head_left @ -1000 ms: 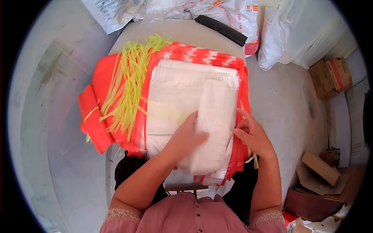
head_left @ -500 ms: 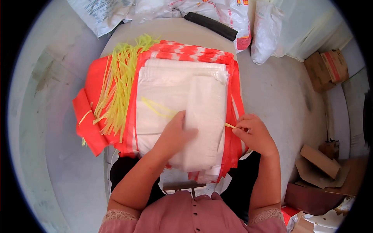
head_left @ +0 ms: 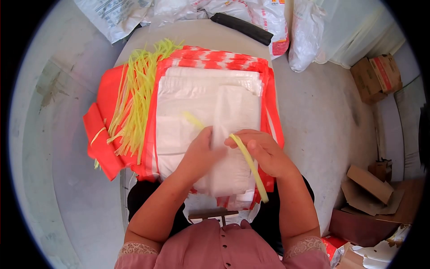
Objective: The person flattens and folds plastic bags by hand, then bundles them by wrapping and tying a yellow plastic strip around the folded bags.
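A folded white plastic bag bundle (head_left: pixel 233 172) lies lengthwise on a stack of flat white bags (head_left: pixel 179 89). My left hand (head_left: pixel 199 154) rests at the left side of the bundle, its fingers blurred over the plastic. A yellow strip (head_left: pixel 193 120) sticks out past its fingertips, pinched there. Over the bundle, my right hand (head_left: pixel 264 152) is closed on a length of the yellow strip (head_left: pixel 249 161), whose loose end hangs toward my lap. The two hands are close together but apart. Whether both lengths are one strip is hidden.
Red-and-white bags (head_left: pixel 215 56) lie beneath the white stack. A bunch of yellow strips (head_left: pixel 136 103) lies on red material (head_left: pixel 107 87), beside a tied red roll (head_left: pixel 101 139). A black roll (head_left: pixel 242 28) lies behind. Cardboard boxes (head_left: pixel 376 78) stand at right.
My right hand has moved left from the stack's right edge to above the bundle, bringing the yellow strip up and across. My left hand has stayed nearly in place.
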`<state>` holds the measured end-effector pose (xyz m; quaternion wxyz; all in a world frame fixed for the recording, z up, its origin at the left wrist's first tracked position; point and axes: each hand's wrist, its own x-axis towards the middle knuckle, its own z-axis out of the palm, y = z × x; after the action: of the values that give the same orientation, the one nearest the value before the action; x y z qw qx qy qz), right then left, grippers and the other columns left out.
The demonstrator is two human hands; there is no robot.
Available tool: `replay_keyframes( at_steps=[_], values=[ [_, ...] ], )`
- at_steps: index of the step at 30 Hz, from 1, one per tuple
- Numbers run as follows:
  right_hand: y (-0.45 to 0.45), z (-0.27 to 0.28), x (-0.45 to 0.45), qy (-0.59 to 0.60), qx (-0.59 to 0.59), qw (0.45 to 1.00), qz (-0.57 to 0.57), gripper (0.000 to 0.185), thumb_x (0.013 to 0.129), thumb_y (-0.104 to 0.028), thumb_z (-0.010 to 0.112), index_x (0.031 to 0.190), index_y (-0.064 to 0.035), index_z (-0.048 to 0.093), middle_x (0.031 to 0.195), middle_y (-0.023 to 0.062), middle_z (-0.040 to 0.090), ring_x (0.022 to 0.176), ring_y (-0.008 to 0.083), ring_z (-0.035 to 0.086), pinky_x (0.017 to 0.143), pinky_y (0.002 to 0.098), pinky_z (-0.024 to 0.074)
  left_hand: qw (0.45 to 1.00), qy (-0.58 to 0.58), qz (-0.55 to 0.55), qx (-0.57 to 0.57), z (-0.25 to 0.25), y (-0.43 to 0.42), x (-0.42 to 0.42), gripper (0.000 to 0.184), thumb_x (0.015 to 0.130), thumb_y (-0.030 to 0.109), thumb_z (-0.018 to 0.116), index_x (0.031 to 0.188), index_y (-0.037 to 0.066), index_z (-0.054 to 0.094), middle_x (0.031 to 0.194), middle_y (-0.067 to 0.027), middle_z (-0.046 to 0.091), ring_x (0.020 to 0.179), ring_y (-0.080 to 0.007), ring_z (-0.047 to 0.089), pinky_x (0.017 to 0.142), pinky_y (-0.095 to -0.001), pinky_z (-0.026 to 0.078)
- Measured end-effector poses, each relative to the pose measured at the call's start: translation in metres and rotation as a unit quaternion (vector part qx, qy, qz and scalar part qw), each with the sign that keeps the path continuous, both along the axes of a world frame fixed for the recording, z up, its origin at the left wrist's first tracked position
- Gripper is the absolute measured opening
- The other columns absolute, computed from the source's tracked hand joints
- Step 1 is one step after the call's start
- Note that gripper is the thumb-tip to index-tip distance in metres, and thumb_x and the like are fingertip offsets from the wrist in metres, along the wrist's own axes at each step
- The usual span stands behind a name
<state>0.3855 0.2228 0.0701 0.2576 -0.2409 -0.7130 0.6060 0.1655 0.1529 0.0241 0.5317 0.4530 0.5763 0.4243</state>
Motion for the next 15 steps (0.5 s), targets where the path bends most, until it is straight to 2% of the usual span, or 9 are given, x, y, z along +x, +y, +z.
replay_keyframes(
  at_steps=[2,5,6,8,11,15],
  values=[
    [0.001,-0.004,-0.006,-0.018,0.017,1.000,-0.002,0.039,0.111,-0.028,0.051,0.126,0.0014,0.072,0.124,0.0136,0.072,0.116,0.0234,0.067,0.104,0.0388,0.0509,0.998,0.051,-0.031,-0.003,0.010,0.000,-0.004,0.053,0.095,0.004,0.066,0.146,-0.003,0.052,0.128,-0.0117,0.068,0.115,-0.0179,0.067,0.097,-0.0344,0.054],
    [0.001,-0.010,-0.010,-0.025,0.009,1.000,-0.015,0.039,0.111,-0.028,0.051,0.126,0.0012,0.072,0.125,0.0140,0.072,0.116,0.0231,0.067,0.105,0.0383,0.0505,0.980,0.190,-0.063,-0.015,0.048,0.002,-0.009,0.038,0.100,0.008,0.066,0.136,0.000,0.063,0.125,-0.0134,0.070,0.110,-0.0225,0.070,0.092,-0.0369,0.056],
    [0.000,-0.012,-0.012,-0.024,0.001,0.999,-0.021,0.039,0.111,-0.027,0.051,0.126,0.0011,0.072,0.126,0.0140,0.072,0.116,0.0230,0.067,0.105,0.0381,0.0503,0.965,0.253,-0.046,0.040,0.043,0.001,-0.013,0.034,0.099,0.008,0.066,0.132,0.000,0.065,0.123,-0.0139,0.070,0.108,-0.0248,0.070,0.090,-0.0381,0.056],
    [-0.001,-0.010,-0.014,-0.033,-0.006,0.999,-0.023,0.038,0.112,-0.027,0.051,0.127,0.0009,0.072,0.126,0.0137,0.072,0.116,0.0234,0.067,0.105,0.0378,0.0504,0.916,0.373,-0.012,0.149,0.032,-0.002,-0.021,0.027,0.099,0.009,0.067,0.124,0.001,0.070,0.120,-0.0150,0.069,0.103,-0.0294,0.069,0.086,-0.0405,0.056],
    [-0.002,-0.010,-0.018,-0.050,-0.020,0.998,-0.028,0.038,0.112,-0.027,0.051,0.128,0.0003,0.072,0.126,0.0127,0.072,0.117,0.0228,0.066,0.105,0.0368,0.0504,0.849,0.510,-0.005,0.141,0.041,-0.002,-0.019,0.021,0.092,0.008,0.068,0.112,0.001,0.073,0.110,-0.0146,0.067,0.096,-0.0336,0.066,0.081,-0.0447,0.056],
    [-0.003,-0.008,-0.021,-0.077,-0.014,0.996,-0.042,0.037,0.110,-0.027,0.055,0.129,-0.0008,0.072,0.124,0.0129,0.073,0.116,0.0238,0.067,0.104,0.0363,0.0506,0.772,0.582,0.011,0.256,0.032,0.003,-0.025,0.018,0.084,0.010,0.070,0.101,0.006,0.073,0.100,-0.0121,0.064,0.093,-0.0308,0.065,0.077,-0.0447,0.054]
  ],
)
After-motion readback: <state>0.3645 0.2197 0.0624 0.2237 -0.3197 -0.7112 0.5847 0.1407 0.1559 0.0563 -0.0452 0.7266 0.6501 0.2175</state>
